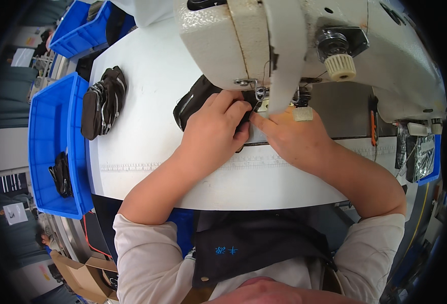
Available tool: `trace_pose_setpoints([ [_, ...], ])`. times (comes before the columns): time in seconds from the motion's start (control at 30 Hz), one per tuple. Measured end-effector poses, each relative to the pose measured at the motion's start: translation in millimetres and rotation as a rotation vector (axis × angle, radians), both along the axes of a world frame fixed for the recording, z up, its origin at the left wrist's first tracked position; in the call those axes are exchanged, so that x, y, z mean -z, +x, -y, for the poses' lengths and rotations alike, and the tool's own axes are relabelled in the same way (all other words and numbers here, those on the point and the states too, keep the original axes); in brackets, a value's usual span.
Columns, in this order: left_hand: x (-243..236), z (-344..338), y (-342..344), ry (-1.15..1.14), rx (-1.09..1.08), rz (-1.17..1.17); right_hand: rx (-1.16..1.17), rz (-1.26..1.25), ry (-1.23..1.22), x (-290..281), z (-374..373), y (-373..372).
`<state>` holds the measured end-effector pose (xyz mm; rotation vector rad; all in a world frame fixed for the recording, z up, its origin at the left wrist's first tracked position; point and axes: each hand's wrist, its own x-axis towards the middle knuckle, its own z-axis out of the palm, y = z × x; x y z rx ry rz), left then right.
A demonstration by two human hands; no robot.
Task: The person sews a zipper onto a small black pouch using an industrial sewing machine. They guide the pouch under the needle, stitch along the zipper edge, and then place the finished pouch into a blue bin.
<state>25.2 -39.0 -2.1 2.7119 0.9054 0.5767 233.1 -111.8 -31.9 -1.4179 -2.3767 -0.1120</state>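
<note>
A dark brown zippered pouch point(192, 103) lies under the head of a white sewing machine point(218, 45), its silver zip toward the left. My left hand point(216, 124) is closed on the pouch's near edge, fingers bent and thumb pressed in beside the needle area. From the right, my right hand point(297, 137) reaches in beside the presser foot point(262, 96), with a fingertip against the pouch edge close to my left fingers. The machine hides part of its other fingers. Where the needle meets the cloth is covered by my hands.
Several stacked dark pouches point(103, 104) rest on the white table point(147, 137) at left. Beyond its edge stands a blue bin point(51, 147) with dark pieces inside; another blue bin point(81, 30) is farther back. An orange-handled tool point(374, 119) lies by the machine's right side.
</note>
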Motion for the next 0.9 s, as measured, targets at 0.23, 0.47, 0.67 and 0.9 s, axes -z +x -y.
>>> trace_pose_setpoints([
  [0.23,8,-5,5,0.14,0.044,0.035,-0.022,-0.102,0.016,-9,2,-2],
  [0.47,8,-5,6,0.125,0.105,0.068,-0.026,-0.125,-0.007,-11,2,-2],
  [0.67,7,-5,-2,0.088,0.121,-0.083,-0.021,-0.059,-0.063,-10,4,-2],
  [0.9,9,-9,-2,0.079,0.132,0.012,-0.033,-0.013,0.113,-10,2,-2],
])
